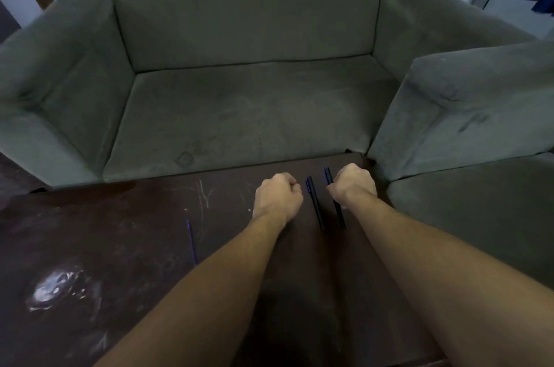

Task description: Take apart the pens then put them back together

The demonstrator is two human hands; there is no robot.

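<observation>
Currently, both hands work at the far right part of a dark wooden table [120,231], close to its far edge. The left hand [277,197] is curled into a fist with knuckles up; whether its fingers enclose any part cannot be told. The right hand [353,186] is also curled, its fingers narrow, and appears to grip the upper section of a dark pen [335,201] whose far end projects beyond the knuckles and whose near end extends back under the wrist; whether that end rests on the table cannot be told. A second dark pen [314,204] lies on the table between the two hands, just beside the left fingers and apart from both. A thin blue refill [192,242] lies well to the left of the left hand, near the left forearm. Judged from this layout, at least one pen is already disassembled, since a refill lies loose; its other parts are not visible. The two dark pens appear whole, so most disassembly and all reassembly remain. Beyond the fingertips the table ends almost at once against a grey-green armchair [239,96]; a second sofa arm [464,111] stands close to the right of the right hand. Open room lies to the left and toward the body.
</observation>
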